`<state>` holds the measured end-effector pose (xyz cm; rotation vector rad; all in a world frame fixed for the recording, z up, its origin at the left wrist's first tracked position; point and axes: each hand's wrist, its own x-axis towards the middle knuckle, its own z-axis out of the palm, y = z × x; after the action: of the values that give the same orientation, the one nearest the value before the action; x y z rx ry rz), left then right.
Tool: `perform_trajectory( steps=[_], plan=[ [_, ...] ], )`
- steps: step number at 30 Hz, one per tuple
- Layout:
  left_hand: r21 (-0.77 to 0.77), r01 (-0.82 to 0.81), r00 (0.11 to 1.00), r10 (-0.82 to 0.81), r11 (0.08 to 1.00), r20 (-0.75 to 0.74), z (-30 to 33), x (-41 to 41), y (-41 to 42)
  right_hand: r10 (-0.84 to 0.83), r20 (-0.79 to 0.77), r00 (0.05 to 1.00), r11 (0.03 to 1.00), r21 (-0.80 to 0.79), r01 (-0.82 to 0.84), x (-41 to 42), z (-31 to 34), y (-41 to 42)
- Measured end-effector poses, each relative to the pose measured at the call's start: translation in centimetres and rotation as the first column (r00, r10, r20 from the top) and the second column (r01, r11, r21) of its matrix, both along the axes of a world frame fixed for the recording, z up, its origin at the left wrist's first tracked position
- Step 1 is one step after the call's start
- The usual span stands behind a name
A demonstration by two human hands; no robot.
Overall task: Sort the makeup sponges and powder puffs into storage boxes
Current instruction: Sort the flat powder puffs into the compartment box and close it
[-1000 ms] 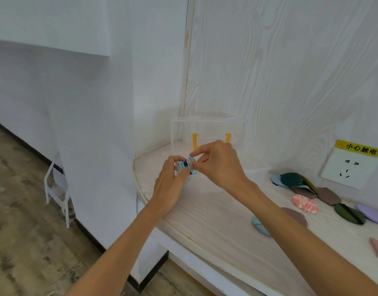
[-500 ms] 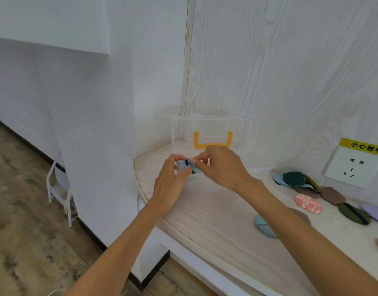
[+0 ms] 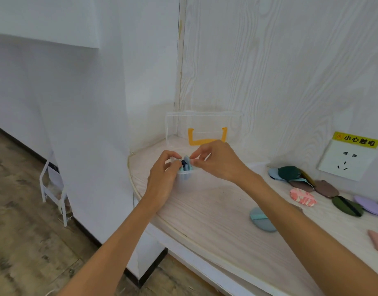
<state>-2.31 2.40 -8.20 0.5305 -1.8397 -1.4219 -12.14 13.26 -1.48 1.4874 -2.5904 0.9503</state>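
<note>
The pale wood counter (image 3: 205, 210) fills the lower right. At centre frame sits the clear storage box (image 3: 205, 180), lid raised. The left hand (image 3: 162, 178) and right hand (image 3: 218, 161) pinch light-blue puffs (image 3: 186, 165) standing on edge in its left end. Loose puffs (image 3: 301, 195) wait at right. Packed upright, the soft puffs could spring out or tip once the fingers release.
</note>
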Motion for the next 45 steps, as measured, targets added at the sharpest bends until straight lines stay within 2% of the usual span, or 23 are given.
perform_trajectory(
  steps=[3, 5, 9, 11, 13, 15, 17, 18, 20, 23, 25, 29, 35, 41, 43, 45],
  plan=[
    [-0.007, 0.004, 1.0, -0.004, 1.0, 0.005, -0.1, 0.0, 0.0, -0.025, -0.203, 0.979, 0.996, 0.078, 0.042, 1.0, 0.1, 0.1],
    [-0.064, 0.011, 0.999, -0.009, 0.998, 0.043, -0.1, 0.0, 0.2, -0.024, -0.342, 0.939, 0.995, 0.085, 0.056, 1.5, 0.3, 0.2],
    [-0.154, 0.007, 0.992, 0.013, 0.988, 0.129, 0.2, 0.3, 0.7, 0.003, -0.364, 0.931, 0.987, 0.148, 0.055, 1.9, 0.4, 0.1],
    [-0.159, 0.002, 0.987, 0.024, 0.987, 0.16, 0.4, 0.3, 0.7, 0.025, -0.346, 0.938, 0.978, 0.203, 0.048, 2.1, 0.6, 0.0],
    [-0.134, 0.012, 0.989, 0.008, 0.991, 0.149, 0.3, 0.4, 0.7, 0.058, -0.259, 0.964, 0.977, 0.212, -0.001, 2.0, 1.2, 0.3],
    [-0.11, 0.015, 0.991, 0.0, 0.994, 0.132, 0.5, 0.6, 0.8, 0.065, -0.117, 0.991, 0.991, 0.127, -0.05, 1.4, 2.3, 1.4],
    [-0.079, 0.034, 0.994, -0.025, 0.996, 0.11, 0.4, 0.6, 0.6, 0.061, -0.05, 0.997, 0.994, 0.094, -0.056, 0.1, 3.8, 3.4],
    [-0.059, 0.05, 0.995, -0.045, 0.997, 0.093, 0.4, 0.6, 0.5, 0.07, -0.034, 0.997, 0.986, 0.157, -0.064, -0.5, 4.6, 4.7],
    [-0.005, 0.076, 0.995, -0.076, 0.997, 0.064, 0.6, 0.4, 0.4, 0.09, 0.027, 0.996, 0.909, 0.405, -0.093, -1.4, 5.7, 7.3],
    [0.067, 0.095, 0.992, -0.1, 0.993, 0.072, 1.6, 0.1, 0.2, 0.06, 0.036, 0.998, 0.675, 0.735, -0.067, -2.2, 4.9, 9.5],
    [0.127, 0.098, 0.989, -0.111, 0.987, 0.098, 2.4, -0.1, 0.1, 0.011, -0.016, 1.0, 0.582, 0.813, 0.007, -2.5, 3.2, 10.1],
    [0.201, 0.045, 0.985, -0.077, 0.978, 0.155, 3.0, -0.6, 0.0, -0.041, 0.034, 0.999, 0.589, 0.808, -0.003, -2.8, 2.0, 10.6],
    [0.191, -0.002, 0.99, -0.026, 0.982, 0.141, 2.7, -0.9, 0.3, -0.039, 0.13, 0.991, 0.63, 0.773, -0.076, -2.7, 2.6, 10.0],
    [0.053, -0.017, 0.981, 0.006, 0.998, 0.192, 2.0, -0.4, 0.4, -0.04, 0.179, 0.983, 0.513, 0.848, -0.133, -2.3, 1.9, 10.0],
    [0.072, -0.021, 0.982, 0.007, 0.997, 0.19, 2.1, -0.5, 0.2, 0.005, 0.149, 0.989, 0.489, 0.862, -0.132, -2.3, 1.7, 10.0],
    [0.11, -0.014, 0.98, -0.008, 0.994, 0.197, 2.2, -0.8, 0.0, 0.043, 0.198, 0.979, 0.513, 0.837, -0.191, -2.4, 2.0, 9.9]
  ],
)
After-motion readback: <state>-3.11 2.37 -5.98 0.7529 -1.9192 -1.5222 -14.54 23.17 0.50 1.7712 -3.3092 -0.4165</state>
